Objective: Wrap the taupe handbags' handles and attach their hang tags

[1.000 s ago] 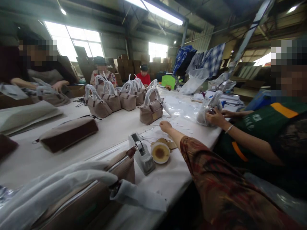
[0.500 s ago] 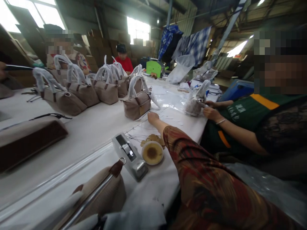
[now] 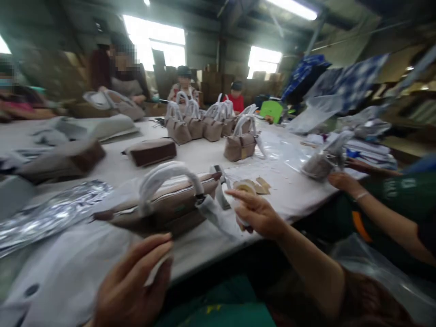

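My left hand (image 3: 134, 277) is at the bottom, just in front of a taupe handbag (image 3: 177, 204). Its fingers are stretched out and nothing shows in its grip. The handbag lies on the table, its handles wrapped in white material and its zip edge facing up. My right hand (image 3: 259, 213) is right of the bag, index finger stretched out and the other fingers bent; I see nothing held in it. Behind that hand is a round dish with yellowish contents (image 3: 245, 187), partly covered. A grey tape dispenser (image 3: 223, 200) stands between bag and hand, mostly hidden.
Several taupe handbags with wrapped handles (image 3: 195, 127) stand farther back on the white table (image 3: 200, 154). Brown pieces (image 3: 262, 185) lie by the dish. At right, a co-worker's hands (image 3: 344, 181) hold a plastic-covered bag (image 3: 320, 163). Silvery plastic (image 3: 64, 209) lies at left.
My right hand has come back from beside a small standing handbag to near the dish. My left hand has come into view. The camera has turned left.
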Available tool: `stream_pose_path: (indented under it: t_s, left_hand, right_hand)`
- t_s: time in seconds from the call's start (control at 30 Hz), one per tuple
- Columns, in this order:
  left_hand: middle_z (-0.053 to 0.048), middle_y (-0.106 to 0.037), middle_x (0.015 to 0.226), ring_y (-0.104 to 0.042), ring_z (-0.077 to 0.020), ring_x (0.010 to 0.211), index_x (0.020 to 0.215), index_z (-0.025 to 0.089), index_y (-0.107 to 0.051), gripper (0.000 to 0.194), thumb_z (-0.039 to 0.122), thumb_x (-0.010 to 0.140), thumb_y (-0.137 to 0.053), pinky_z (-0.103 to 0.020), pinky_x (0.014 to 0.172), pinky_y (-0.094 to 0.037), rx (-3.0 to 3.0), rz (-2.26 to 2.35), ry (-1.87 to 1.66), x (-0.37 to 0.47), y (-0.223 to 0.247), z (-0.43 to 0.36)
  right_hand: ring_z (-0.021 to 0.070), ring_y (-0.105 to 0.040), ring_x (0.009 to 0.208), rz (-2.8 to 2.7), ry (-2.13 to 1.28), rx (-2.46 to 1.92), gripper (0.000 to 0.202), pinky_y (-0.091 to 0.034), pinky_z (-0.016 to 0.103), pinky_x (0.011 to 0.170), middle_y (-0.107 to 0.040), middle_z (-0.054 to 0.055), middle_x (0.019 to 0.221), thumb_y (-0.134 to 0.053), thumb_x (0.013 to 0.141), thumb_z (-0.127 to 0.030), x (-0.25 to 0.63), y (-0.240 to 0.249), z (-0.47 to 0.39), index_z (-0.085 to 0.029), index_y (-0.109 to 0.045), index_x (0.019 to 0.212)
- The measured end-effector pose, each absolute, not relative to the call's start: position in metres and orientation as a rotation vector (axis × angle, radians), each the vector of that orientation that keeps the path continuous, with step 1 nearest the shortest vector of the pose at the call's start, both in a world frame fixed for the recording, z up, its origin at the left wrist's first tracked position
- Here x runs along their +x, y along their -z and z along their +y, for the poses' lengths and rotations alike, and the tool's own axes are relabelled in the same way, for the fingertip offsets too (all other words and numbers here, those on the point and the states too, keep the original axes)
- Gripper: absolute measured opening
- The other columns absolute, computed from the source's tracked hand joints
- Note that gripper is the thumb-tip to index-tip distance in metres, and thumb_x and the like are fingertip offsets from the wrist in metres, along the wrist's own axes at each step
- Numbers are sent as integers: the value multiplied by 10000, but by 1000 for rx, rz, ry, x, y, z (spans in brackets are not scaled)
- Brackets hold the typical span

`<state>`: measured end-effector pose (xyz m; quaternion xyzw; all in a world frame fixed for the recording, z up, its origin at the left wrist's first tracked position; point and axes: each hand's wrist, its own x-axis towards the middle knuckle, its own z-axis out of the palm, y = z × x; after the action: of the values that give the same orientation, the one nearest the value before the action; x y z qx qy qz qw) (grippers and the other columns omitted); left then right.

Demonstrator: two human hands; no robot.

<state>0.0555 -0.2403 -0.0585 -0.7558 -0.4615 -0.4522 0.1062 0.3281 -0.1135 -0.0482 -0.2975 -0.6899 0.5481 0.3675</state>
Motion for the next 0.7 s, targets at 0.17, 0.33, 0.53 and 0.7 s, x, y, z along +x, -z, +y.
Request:
stream_pose_path:
  t_s: [0.17, 0.33, 0.53, 0.7]
  left_hand:
    - [-123, -584, 1096, -593, -229, 978, 1303, 177, -557, 543, 340, 818, -736, -343, 812, -559, -2558, -1365, 1300, 92, 51, -245]
    - [-74, -598, 913, -582, -165, 818, 1165, 187, -649, 296, 112, 886, -586, -269, 690, -511, -2351, -1456, 1368, 90, 54, -254]
    - [-36, -652, 780, -602, -127, 708, 847, 173, -722, 136, 234, 903, -614, -220, 654, -489, -2340, -1772, 1631, 65, 34, -250]
    - [-19, -699, 718, -617, -151, 652, 835, 163, -743, 221, 369, 849, -666, -222, 581, -488, -2157, -2215, 1842, 64, 19, -234]
  right_hand:
    - [88, -483, 498, -1680, -1629, -635, 330, -371, 199, 465, -560, -5, 589, -536, 955, -435, 274, 62, -188, -139, -623, 838]
    - [124, -547, 524, -1652, -1865, -438, 523, -352, 203, 427, -620, 43, 674, -375, 983, -592, 248, 67, -194, -131, -621, 1017]
    - [152, -606, 588, -1930, -1467, -543, 425, -457, 247, 503, -676, 58, 792, -539, 941, -481, 248, 58, -186, -162, -596, 1215]
    - [191, -634, 835, -1927, -966, -603, 237, -526, 315, 745, -688, 91, 1011, -631, 882, -342, 236, 52, -174, -199, -686, 1062]
